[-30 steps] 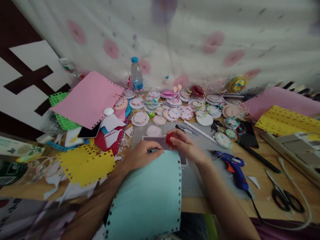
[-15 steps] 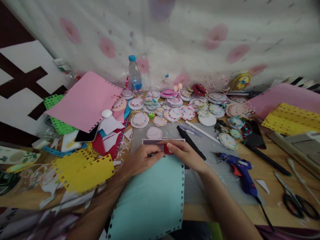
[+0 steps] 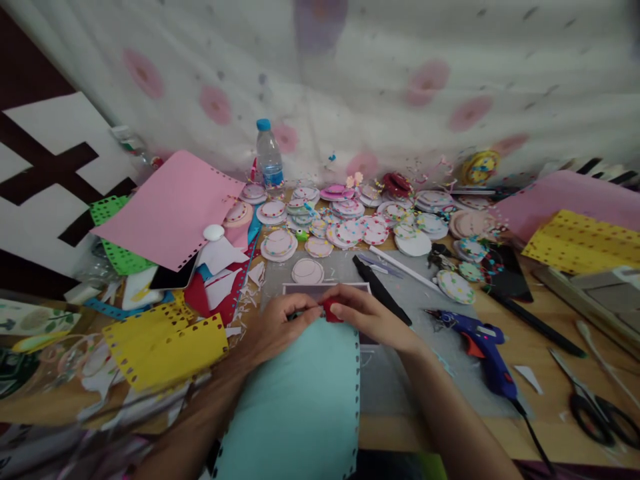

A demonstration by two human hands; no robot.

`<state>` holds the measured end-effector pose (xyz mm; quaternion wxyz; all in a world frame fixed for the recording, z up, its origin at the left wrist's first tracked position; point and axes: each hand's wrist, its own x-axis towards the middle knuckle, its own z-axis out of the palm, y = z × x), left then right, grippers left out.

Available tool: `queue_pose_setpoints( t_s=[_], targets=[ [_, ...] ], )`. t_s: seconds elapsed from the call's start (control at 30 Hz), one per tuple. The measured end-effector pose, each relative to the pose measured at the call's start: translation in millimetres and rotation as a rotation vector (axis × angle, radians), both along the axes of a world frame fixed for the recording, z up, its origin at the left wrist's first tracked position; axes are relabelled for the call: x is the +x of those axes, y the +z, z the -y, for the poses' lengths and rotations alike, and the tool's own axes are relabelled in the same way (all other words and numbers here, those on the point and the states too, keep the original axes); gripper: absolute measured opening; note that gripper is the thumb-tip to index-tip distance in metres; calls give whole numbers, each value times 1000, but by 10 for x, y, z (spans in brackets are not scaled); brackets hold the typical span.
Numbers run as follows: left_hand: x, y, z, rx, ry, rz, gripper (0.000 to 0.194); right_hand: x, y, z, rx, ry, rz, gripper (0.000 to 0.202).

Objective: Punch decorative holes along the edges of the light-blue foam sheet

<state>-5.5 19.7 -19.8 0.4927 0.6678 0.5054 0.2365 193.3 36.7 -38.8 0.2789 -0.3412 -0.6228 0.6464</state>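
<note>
A light turquoise paper sheet [image 3: 300, 407] with small punched holes along its right and lower edges hangs over the table's front edge. My left hand [image 3: 290, 322] pinches its top edge between thumb and fingers. At the same edge, my right hand [image 3: 363, 311] is closed around a small red craft punch [image 3: 333, 311], largely hidden by the fingers. Both hands are close together above a shallow white-rimmed tray [image 3: 295, 289], which they partly cover. Just beyond it lies a round white paper disc [image 3: 307, 271].
Many decorated paper discs [image 3: 347, 232] fill the back, beside a water bottle [image 3: 270, 155]. On the right lie a blue glue gun [image 3: 485, 350], scissors [image 3: 583, 397] and a black-handled tool [image 3: 383, 290]. Pink [image 3: 173, 210] and yellow sheets [image 3: 167, 343] and scraps cover the left.
The red punch and my right hand have shifted slightly left along the sheet's top edge. The sheet has slid a little left and bows more. The view has tilted slightly upward.
</note>
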Motion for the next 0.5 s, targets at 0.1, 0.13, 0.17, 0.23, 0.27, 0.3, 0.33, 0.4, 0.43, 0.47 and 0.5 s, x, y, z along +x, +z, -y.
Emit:
queue_pose_setpoints(
  t_s=[0.1, 0.13, 0.17, 0.23, 0.27, 0.3, 0.33, 0.4, 0.43, 0.47, 0.5],
  targets=[
    [-18, 27, 39, 40, -3, -47, 25, 3, -15, 7, -25, 13, -19, 35],
    [-21, 36, 51, 50, 3, -61, 25, 6, -15, 10, -24, 20, -24, 35],
    [-22, 46, 61, 57, 12, -71, 24, 10, -11, 12, -24, 24, -27, 35],
    [-24, 70, 76, 74, 24, -83, 23, 21, 10, 8, -28, 28, -34, 35],
    [-28, 84, 80, 90, 24, -88, 23, 28, 26, 3, -33, 21, -38, 35],
    [-34, 100, 84, 112, 24, -92, 22, 36, 43, -4, -42, 11, -44, 35],
    [-44, 117, 86, 135, 22, -97, 22, 46, 60, -12, -55, 2, -51, 36],
    [-75, 150, 91, 182, 23, -111, 22, 67, 92, -22, -94, -5, -70, 35],
    [-95, 163, 93, 203, 23, -115, 21, 78, 105, -21, -117, -9, -74, 35],
    [-117, 173, 94, 223, 20, -118, 21, 86, 115, -14, -134, -17, -74, 34],
    [-140, 180, 95, 239, 14, -121, 21, 93, 124, -2, -141, -33, -69, 32]
  ],
)
